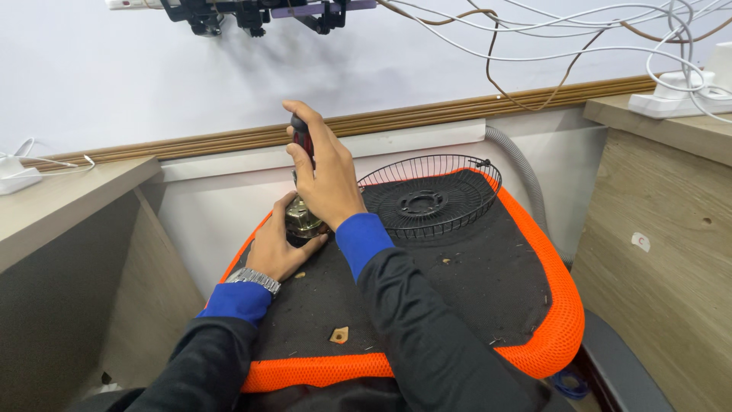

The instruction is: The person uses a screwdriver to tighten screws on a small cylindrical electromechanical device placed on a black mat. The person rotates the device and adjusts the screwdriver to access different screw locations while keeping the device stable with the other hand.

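My right hand [326, 174] is closed around the red and black handle of a screwdriver [302, 139], held upright over a small metal motor part [303, 220]. My left hand [276, 246] grips that brass-coloured motor part from the left and steadies it on a black cushion with an orange mesh border [555, 320]. The screwdriver's tip is hidden behind my fingers. A silver wristwatch [254, 279] sits on my left wrist.
A black wire fan grille [431, 195] lies on the cushion's far right. Small scraps [339, 334] dot the fabric. Wooden desks stand left [61, 206] and right [663, 229]. A grey hose [524, 172], cables and a white power strip [675, 93] line the wall.
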